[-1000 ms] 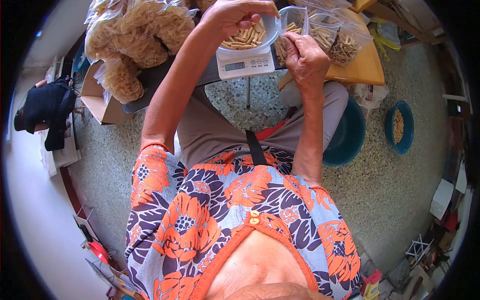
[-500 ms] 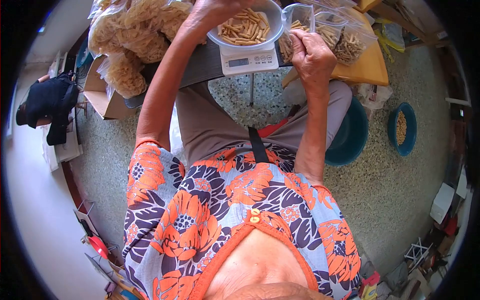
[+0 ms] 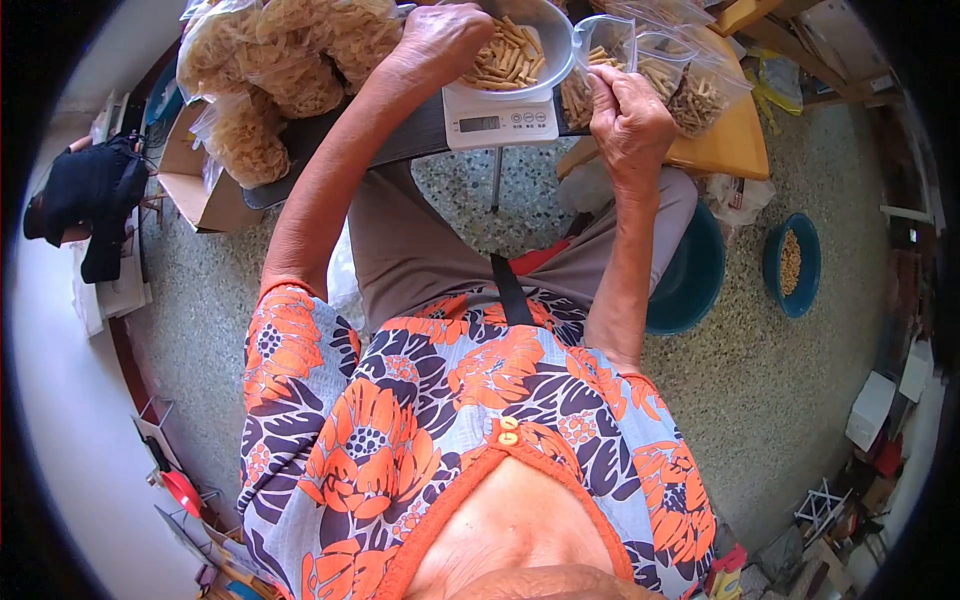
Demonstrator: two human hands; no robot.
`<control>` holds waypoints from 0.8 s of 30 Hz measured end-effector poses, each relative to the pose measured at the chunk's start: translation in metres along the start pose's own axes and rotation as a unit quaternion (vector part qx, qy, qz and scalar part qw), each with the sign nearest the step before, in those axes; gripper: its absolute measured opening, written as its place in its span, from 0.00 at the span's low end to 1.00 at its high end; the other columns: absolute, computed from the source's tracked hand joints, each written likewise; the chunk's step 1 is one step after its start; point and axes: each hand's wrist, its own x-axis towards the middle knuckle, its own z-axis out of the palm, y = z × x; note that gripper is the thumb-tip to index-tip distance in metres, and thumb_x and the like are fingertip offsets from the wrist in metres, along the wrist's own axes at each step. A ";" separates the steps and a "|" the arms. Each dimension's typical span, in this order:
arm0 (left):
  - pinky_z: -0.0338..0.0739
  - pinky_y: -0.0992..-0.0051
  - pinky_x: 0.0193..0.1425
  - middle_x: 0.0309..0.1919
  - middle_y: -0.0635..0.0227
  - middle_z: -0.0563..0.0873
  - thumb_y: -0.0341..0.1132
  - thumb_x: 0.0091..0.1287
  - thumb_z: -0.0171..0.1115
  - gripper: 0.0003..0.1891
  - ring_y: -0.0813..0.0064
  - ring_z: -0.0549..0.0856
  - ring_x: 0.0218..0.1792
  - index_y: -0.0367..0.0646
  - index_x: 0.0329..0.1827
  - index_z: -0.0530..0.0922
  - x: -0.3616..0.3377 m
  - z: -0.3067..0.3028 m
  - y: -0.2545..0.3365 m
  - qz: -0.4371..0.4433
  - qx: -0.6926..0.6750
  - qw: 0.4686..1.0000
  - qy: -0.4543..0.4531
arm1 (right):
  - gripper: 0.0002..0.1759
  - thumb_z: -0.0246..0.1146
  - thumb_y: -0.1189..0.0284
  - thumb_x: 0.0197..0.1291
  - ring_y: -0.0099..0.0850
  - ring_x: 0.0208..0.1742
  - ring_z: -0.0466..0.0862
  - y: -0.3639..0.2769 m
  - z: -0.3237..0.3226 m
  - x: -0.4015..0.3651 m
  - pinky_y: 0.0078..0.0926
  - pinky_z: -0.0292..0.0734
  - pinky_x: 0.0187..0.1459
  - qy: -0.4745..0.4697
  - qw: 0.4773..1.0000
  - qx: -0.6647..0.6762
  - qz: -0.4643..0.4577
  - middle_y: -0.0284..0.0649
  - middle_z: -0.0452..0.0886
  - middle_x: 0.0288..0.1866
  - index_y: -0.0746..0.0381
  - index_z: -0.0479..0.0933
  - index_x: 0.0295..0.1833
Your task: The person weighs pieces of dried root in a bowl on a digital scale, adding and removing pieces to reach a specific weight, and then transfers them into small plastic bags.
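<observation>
My right hand [image 3: 634,122] pinches the edge of a clear plastic bag [image 3: 612,32], which stands open with short tan sticks inside. At the left rim of a translucent bowl [image 3: 556,65], my left hand [image 3: 445,42] is closed with its fingers curled. Whatever those fingers hold, if anything, is hidden. Tan stick pieces [image 3: 510,58] lie in the bowl, which rests on a white digital scale [image 3: 500,121]. More bags of sticks [image 3: 700,100] stand just right of my right hand.
Bulging bags of pale, flaky pieces [image 3: 290,75] crowd the left of the dark table [image 3: 400,142], above a cardboard box [image 3: 205,190]. A wooden surface [image 3: 735,140] is at right. Two teal basins [image 3: 690,285] [image 3: 812,280] sit on the floor. A person in dark clothes [image 3: 95,195] is far left.
My left hand has come lower and slightly right, from above the bowl to its left rim. My right hand keeps its pinch on the bag. The whole view has shifted slightly.
</observation>
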 end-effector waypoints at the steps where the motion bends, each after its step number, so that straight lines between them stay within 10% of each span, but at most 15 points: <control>1: 0.85 0.58 0.41 0.32 0.54 0.89 0.32 0.56 0.69 0.06 0.53 0.91 0.37 0.38 0.28 0.87 0.001 -0.004 0.001 0.004 0.004 1.000 -0.030 | 0.07 0.74 0.72 0.63 0.41 0.39 0.91 0.000 0.000 0.000 0.34 0.87 0.41 -0.001 1.000 0.000 -0.002 0.42 0.91 0.41 0.59 0.90 0.46; 18: 0.84 0.59 0.38 0.30 0.59 0.89 0.33 0.56 0.75 0.05 0.59 0.90 0.33 0.41 0.30 0.88 -0.003 -0.036 0.002 -0.004 -0.120 0.993 0.019 | 0.08 0.73 0.71 0.64 0.41 0.39 0.92 -0.003 0.000 0.000 0.35 0.87 0.42 -0.009 1.000 -0.007 -0.009 0.42 0.91 0.40 0.59 0.90 0.47; 21: 0.82 0.66 0.32 0.29 0.65 0.90 0.33 0.62 0.78 0.07 0.71 0.89 0.30 0.40 0.35 0.89 0.000 -0.038 0.002 -0.053 -0.397 0.916 -0.020 | 0.08 0.73 0.71 0.64 0.41 0.39 0.92 -0.003 0.000 0.000 0.35 0.87 0.42 -0.012 1.000 -0.006 -0.004 0.42 0.91 0.41 0.59 0.90 0.47; 23: 0.81 0.76 0.28 0.31 0.69 0.90 0.35 0.69 0.76 0.08 0.82 0.88 0.30 0.40 0.43 0.88 0.003 -0.031 0.000 -0.138 -0.809 0.552 -0.145 | 0.08 0.73 0.71 0.64 0.41 0.39 0.92 -0.003 0.001 0.000 0.35 0.87 0.42 -0.010 1.000 -0.001 0.000 0.42 0.91 0.41 0.59 0.90 0.47; 24: 0.80 0.84 0.26 0.33 0.68 0.91 0.34 0.72 0.73 0.09 0.84 0.88 0.29 0.40 0.49 0.86 0.004 -0.029 0.006 -0.183 -0.841 0.492 -0.133 | 0.08 0.73 0.71 0.64 0.41 0.39 0.92 -0.003 0.001 0.000 0.35 0.87 0.42 -0.010 1.000 0.005 0.004 0.42 0.91 0.41 0.59 0.90 0.47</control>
